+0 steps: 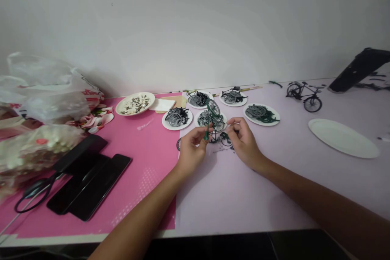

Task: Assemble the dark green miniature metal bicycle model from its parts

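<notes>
Close over the table, my left hand [193, 148] pinches a dark green plastic model bicycle part [207, 133]. A spoked wheel [213, 106] rises above those fingertips and seems joined to it, though the plate behind blurs the outline. To the right, my right hand [246, 144] has its thumb and forefinger brought together; whatever is between them is too small to make out. Just behind both hands sits a small white plate [198, 121] of grey wheels and green parts. Loose dark pieces [226, 140] lie on the table between the hands.
Small plates of model parts stand around: a left plate [164, 126], a right plate [275, 113] and others behind. An assembled black model bicycle [304, 94] stands right, near an oval white plate [344, 138]. Black phones [100, 187], plastic bags [51, 97] and a bowl [120, 109] occupy the left.
</notes>
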A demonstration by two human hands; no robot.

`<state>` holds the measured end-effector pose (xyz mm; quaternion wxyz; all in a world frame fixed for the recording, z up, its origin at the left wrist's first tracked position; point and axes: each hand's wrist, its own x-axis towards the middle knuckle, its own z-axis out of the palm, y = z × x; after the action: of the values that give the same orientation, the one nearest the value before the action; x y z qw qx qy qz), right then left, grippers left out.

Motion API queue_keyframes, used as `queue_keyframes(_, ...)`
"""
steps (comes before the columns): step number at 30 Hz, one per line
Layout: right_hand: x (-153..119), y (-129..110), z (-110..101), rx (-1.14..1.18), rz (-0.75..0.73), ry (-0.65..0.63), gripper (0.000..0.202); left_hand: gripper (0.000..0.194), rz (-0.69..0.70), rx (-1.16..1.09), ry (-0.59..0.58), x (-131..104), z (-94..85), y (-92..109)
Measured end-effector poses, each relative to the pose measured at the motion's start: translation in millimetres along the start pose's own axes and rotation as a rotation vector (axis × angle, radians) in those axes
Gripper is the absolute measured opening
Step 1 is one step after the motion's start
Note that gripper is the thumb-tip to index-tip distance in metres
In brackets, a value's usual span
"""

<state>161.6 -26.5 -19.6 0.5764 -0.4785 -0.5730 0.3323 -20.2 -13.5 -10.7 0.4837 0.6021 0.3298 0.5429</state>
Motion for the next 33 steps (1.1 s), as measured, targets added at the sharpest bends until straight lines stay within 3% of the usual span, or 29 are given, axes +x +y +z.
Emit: queue_keyframes(33, -1.3, -6.0, -0.7, -0.011, 0.002, 0.015, 0.017, 0.016, -0.018, 0.038, -0.018, 0.8, -2.6, -0.8)
